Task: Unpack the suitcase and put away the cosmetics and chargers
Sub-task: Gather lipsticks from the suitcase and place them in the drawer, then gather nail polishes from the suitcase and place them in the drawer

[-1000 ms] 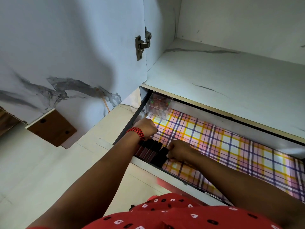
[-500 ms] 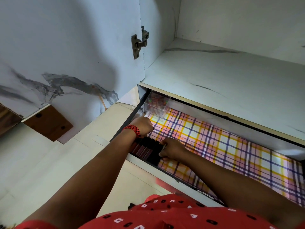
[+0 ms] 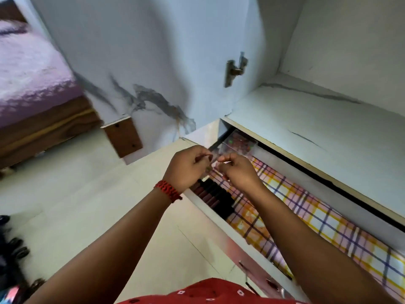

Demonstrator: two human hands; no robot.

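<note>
The open drawer (image 3: 219, 224) has a plaid liner. A row of dark lipstick tubes (image 3: 215, 197) lies at its left end. Behind them, in the far left corner, stands a clear box (image 3: 240, 144) with colourful small items inside. My left hand (image 3: 186, 167), with a red band at the wrist, and my right hand (image 3: 240, 173) hover close together above the tubes. Both have curled fingers, and the fingertips meet on a small pale thing (image 3: 215, 161) that is too blurred to name.
The wardrobe door (image 3: 153, 62) stands open on the left with a metal hinge (image 3: 235, 71). A white shelf (image 3: 306, 119) runs above the drawer. A bed with a purple cover (image 3: 28, 73) is at far left. Dark objects (image 3: 13, 249) lie on the floor at lower left.
Both hands have lifted out of the drawer, off the lipstick tubes, and come together above them. The camera has swung left, so the bed and floor now show.
</note>
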